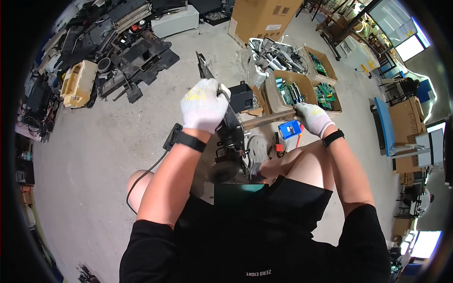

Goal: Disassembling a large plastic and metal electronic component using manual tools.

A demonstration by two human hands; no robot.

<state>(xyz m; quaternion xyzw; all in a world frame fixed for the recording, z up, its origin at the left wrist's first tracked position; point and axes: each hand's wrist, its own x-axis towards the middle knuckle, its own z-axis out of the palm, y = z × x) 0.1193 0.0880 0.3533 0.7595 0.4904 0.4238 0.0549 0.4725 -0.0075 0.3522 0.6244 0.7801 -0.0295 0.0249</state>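
Observation:
My left hand (204, 106), in a white glove with yellow marks, is closed around the upper part of a black machine part (230, 127) that stands between my legs. A dark pointed piece (203, 65) sticks up beyond that hand. My right hand (313, 118), gloved alike, is wrapped around the end of a long brownish bar (269, 120). The bar's other end meets the black part, and how they join is hidden. A blue box-shaped thing (289, 129) and a red-handled tool (279, 149) lie below the bar, near my shoe (257, 152).
Cartons of green circuit boards (286, 92) and a white bin of metal scrap (273, 54) stand ahead right, before a tall cardboard box (262, 21). A black tray (241, 96) sits nearer. Black dismantled parts (141, 59) and a cream plastic housing (79, 84) lie left.

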